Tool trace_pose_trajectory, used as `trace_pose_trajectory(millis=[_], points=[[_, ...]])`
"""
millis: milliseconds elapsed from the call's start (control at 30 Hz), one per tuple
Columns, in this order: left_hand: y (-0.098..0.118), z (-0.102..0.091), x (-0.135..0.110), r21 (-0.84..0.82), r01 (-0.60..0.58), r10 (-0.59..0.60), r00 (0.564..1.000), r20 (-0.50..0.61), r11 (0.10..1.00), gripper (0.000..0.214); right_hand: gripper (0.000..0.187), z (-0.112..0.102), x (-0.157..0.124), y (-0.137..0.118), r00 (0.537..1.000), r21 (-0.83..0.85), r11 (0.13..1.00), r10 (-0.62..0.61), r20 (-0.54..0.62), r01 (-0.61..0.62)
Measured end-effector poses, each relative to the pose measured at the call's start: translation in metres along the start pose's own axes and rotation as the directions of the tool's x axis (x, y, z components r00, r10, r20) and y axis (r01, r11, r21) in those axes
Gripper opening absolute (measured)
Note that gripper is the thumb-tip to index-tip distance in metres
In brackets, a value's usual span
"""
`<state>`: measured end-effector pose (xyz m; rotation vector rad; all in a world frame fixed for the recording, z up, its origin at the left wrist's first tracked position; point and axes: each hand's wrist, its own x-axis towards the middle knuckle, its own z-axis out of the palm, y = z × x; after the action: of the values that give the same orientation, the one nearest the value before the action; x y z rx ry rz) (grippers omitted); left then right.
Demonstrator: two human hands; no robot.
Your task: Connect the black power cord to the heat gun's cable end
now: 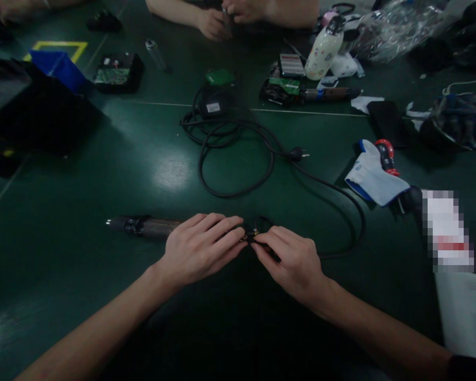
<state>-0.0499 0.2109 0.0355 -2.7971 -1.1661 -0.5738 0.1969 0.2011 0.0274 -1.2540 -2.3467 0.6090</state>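
The dark green matte tabletop (103, 174) spreads out in front of me. Nearest me lies a dark cylindrical tool with a metal tip (143, 226), its tip pointing to my left. A long black rubber cable (238, 159) loops loosely across the middle, and a black power brick (213, 103) sits at the coil's far side. To my right lies a white and blue fabric glove (375, 182), with a red and black handled tool (386, 156) touching it. Far left sit a blue plastic bin (59, 66) and a black box holding a green circuit board (117, 71). Far right stands a white plastic bottle (324, 50).
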Motion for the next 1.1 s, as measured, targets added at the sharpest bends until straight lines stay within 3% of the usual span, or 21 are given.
trace_pose_trajectory(millis=[300, 533, 733, 900, 1100], points=[[-0.0006, -0.0013, -0.0003, 0.007, 0.001, -0.001, 1.000, 0.007, 1.000, 0.022, 0.016, 0.0006, -0.0008, 0.0007, 1.000, 0.008, 1.000, -0.009, -0.004, 0.009], [-0.0003, -0.0022, 0.0005, -0.034, -0.003, 0.004, 1.000, 0.008, 0.999, 0.030, 0.016, 0.0003, -0.0004, 0.0005, 1.000, 0.002, 1.000, -0.005, -0.004, 0.005], [-0.0011, 0.0000, -0.0002, 0.013, -0.007, 0.007, 1.000, 0.004, 1.000, 0.022, 0.016, 0.0001, -0.0002, -0.0001, 1.000, 0.005, 1.000, -0.006, -0.006, 0.006], [-0.0007, -0.0014, 0.0005, -0.015, -0.012, 0.012, 1.000, 0.009, 1.000, 0.030, 0.016, -0.0005, -0.0003, -0.0002, 1.000, -0.001, 1.000, 0.001, -0.002, -0.001], [-0.0002, 0.0003, -0.0001, 0.016, 0.003, -0.003, 1.000, -0.002, 1.000, 0.022, 0.016, 0.0005, -0.0008, 0.0006, 1.000, 0.005, 1.000, -0.004, 0.003, 0.004]])
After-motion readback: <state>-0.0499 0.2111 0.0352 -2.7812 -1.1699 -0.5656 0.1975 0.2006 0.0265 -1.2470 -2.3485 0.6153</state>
